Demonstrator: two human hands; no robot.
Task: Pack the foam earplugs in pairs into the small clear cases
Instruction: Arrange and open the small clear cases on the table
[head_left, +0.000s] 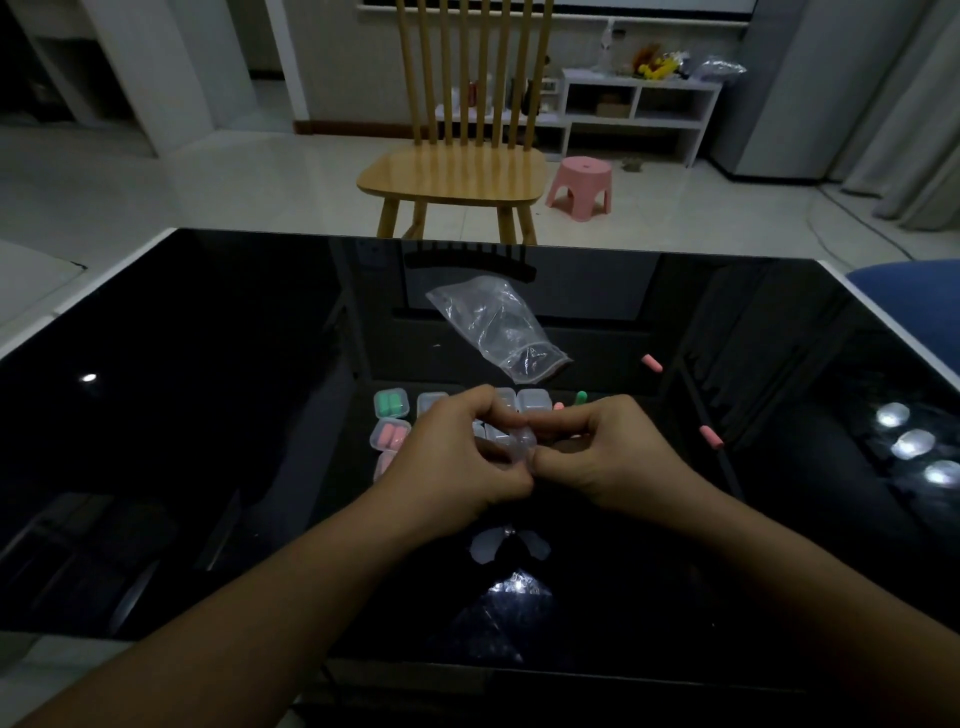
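At centre left of the frame, a case with two green earplugs (390, 404) is sitting on the black glass table (208, 415), a case with two pink earplugs (390, 435) just below it, and a third case (385, 464) is peeking out at your left wrist. Your left hand (457, 457) and right hand (602, 452) are meeting mid-frame, fingers of both curling round one small clear case (511, 441) lifted between them; whether it's filled, can't tell. More clear cases (534, 400) are lying behind your knuckles. An empty plastic bag (498, 325) is lying above centre. Right of your hands, a green earplug (580, 398) is standing by the cases, and loose pink earplugs are lying at (651, 363) and (711, 436). A wooden chair (457, 166) and pink stool (579, 187) are standing top centre.
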